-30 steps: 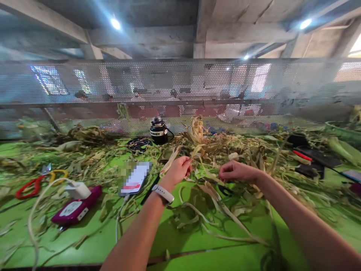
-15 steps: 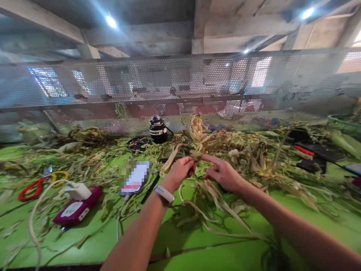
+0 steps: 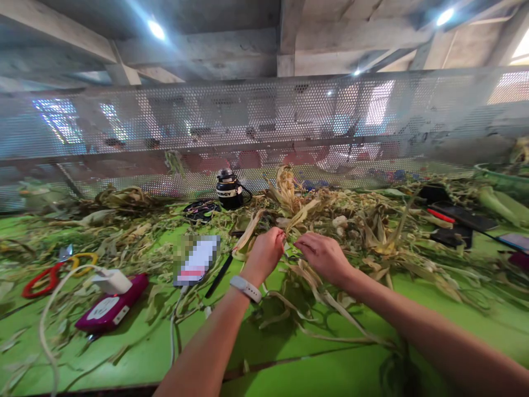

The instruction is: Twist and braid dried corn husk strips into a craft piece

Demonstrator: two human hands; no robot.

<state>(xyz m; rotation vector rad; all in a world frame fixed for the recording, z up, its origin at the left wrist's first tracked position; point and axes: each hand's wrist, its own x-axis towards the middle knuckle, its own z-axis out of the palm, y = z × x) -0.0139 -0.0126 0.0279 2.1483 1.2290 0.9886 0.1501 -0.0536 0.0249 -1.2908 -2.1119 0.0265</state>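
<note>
Near the middle of the green table (image 3: pixel 248 353), my left hand (image 3: pixel 266 251) is closed in a pinch at the lower end of pale dried husk strips (image 3: pixel 303 215). What sits between its fingertips is too small to make out. My right hand (image 3: pixel 322 253) is just to the right, its thumb and fingers pressed together, a small gap from the left. Whether it holds anything is hidden. Long dry strips (image 3: pixel 322 292) lie below the right hand, and a curled husk (image 3: pixel 250 231) lies beside the left.
A phone (image 3: pixel 198 260), a magenta power block (image 3: pixel 111 303) with a white plug and cable, and red-yellow scissors (image 3: pixel 49 275) lie left. A black jar (image 3: pixel 228 190) stands behind the hands before a perforated metal screen (image 3: pixel 248 121). Dark devices (image 3: pixel 467 216) lie right.
My right hand's extended index finger has curled in and the fingers have come together. My left hand has turned slightly, and a pale husk strip now slants up to the right above the hands.
</note>
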